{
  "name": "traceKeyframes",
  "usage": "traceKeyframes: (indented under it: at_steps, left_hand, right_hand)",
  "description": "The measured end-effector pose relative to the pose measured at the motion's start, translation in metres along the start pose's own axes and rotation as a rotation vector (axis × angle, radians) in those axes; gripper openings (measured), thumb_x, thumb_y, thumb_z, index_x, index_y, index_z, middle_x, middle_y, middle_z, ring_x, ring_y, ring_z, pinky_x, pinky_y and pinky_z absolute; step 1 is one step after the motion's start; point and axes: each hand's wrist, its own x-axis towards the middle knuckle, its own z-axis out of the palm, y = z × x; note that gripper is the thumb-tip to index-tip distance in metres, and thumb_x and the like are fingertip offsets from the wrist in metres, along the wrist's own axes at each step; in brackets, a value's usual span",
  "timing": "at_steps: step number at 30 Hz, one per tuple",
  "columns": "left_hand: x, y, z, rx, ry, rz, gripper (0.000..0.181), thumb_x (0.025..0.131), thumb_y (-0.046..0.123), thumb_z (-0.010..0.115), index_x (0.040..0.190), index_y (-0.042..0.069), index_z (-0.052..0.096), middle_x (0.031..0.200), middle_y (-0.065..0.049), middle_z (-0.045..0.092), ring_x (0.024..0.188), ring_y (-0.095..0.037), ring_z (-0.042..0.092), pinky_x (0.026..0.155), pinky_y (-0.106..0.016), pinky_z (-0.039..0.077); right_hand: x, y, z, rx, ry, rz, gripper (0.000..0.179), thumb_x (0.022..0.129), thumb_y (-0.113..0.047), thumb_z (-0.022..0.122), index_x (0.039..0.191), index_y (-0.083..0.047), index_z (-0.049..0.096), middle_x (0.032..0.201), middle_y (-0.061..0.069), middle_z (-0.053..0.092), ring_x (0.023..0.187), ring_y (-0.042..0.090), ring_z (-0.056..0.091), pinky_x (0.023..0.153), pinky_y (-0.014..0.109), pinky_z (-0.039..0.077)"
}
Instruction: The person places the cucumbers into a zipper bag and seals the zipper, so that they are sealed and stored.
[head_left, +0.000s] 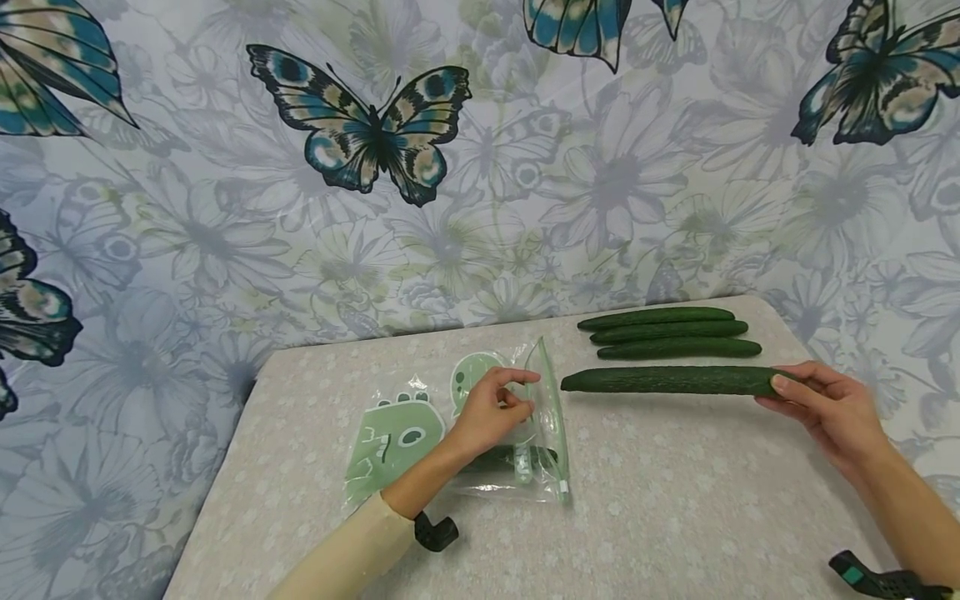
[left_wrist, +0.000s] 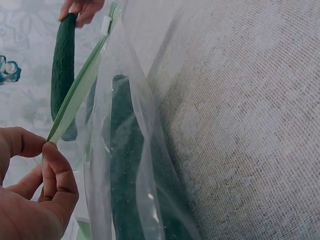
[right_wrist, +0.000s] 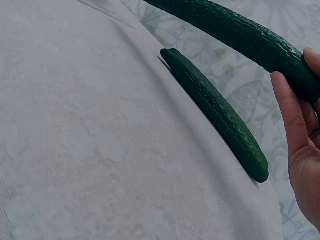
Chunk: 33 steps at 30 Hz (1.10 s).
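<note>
My right hand (head_left: pixel 843 417) grips a long dark green cucumber (head_left: pixel 667 381) by its right end, holding it roughly level above the table. The cucumber's far end points at the mouth of a clear zip bag (head_left: pixel 405 437) with a green cartoon print. In the left wrist view, my left hand (left_wrist: pixel 37 187) pinches the bag's green zip strip (left_wrist: pixel 80 90) between thumb and finger. Inside the bag lies a cucumber (left_wrist: pixel 125 165), partly blurred by the plastic. A white slider (left_wrist: pixel 106 26) sits at the far end of the strip.
Three more cucumbers (head_left: pixel 678 347) lie side by side at the back right of the cloth-covered table (head_left: pixel 645 517). Behind the table hangs a butterfly-patterned backdrop (head_left: pixel 600 175). Black wrist straps (head_left: pixel 435 532) are on both arms.
</note>
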Motion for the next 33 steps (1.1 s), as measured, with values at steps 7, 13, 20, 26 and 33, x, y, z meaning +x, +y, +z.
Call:
traceKeyframes:
  at_steps: [7, 13, 20, 26, 33]
  left_hand:
    - [-0.003, 0.004, -0.001, -0.013, -0.009, 0.004, 0.043, 0.096, 0.006, 0.072, 0.139, 0.009, 0.071, 0.137, -0.014, 0.058, 0.083, -0.02, 0.075, 0.064, -0.02, 0.048]
    - [-0.003, 0.004, -0.001, -0.029, -0.019, 0.014, 0.043, 0.096, 0.006, 0.07, 0.14, 0.008, 0.07, 0.138, -0.014, 0.058, 0.082, -0.013, 0.075, 0.067, -0.021, 0.05]
    - [-0.003, 0.006, -0.002, -0.028, -0.022, 0.035, 0.043, 0.097, 0.006, 0.069, 0.14, 0.007, 0.069, 0.139, -0.016, 0.058, 0.082, -0.017, 0.075, 0.067, -0.022, 0.05]
    - [-0.004, 0.006, -0.002, -0.037, -0.021, 0.043, 0.042, 0.097, 0.005, 0.07, 0.139, 0.006, 0.07, 0.138, -0.016, 0.058, 0.09, -0.03, 0.079, 0.067, -0.022, 0.052]
    - [-0.005, 0.01, -0.003, -0.035, -0.039, 0.037, 0.043, 0.098, 0.007, 0.069, 0.141, 0.008, 0.069, 0.139, -0.014, 0.057, 0.085, -0.009, 0.075, 0.066, -0.022, 0.049]
  right_hand:
    - [0.001, 0.015, 0.011, -0.1, -0.03, 0.074, 0.042, 0.104, 0.02, 0.044, 0.117, -0.001, 0.077, 0.106, 0.004, 0.078, 0.096, 0.018, 0.081, 0.086, 0.036, 0.066]
    - [0.005, 0.03, 0.023, -0.137, -0.095, 0.108, 0.041, 0.105, 0.018, 0.045, 0.119, -0.006, 0.076, 0.104, 0.0, 0.076, 0.096, 0.015, 0.08, 0.09, 0.035, 0.066]
    - [0.009, 0.043, 0.04, -0.163, -0.1, 0.124, 0.038, 0.105, 0.016, 0.049, 0.116, -0.009, 0.076, 0.104, -0.001, 0.077, 0.096, 0.014, 0.079, 0.089, 0.035, 0.066]
    - [0.014, 0.06, 0.058, -0.157, -0.089, 0.155, 0.034, 0.105, 0.014, 0.053, 0.112, -0.01, 0.076, 0.104, -0.002, 0.075, 0.095, 0.012, 0.077, 0.089, 0.036, 0.066]
    - [0.019, 0.079, 0.08, -0.168, -0.086, 0.202, 0.029, 0.104, 0.01, 0.059, 0.111, -0.013, 0.076, 0.102, -0.004, 0.075, 0.095, 0.011, 0.076, 0.092, 0.038, 0.066]
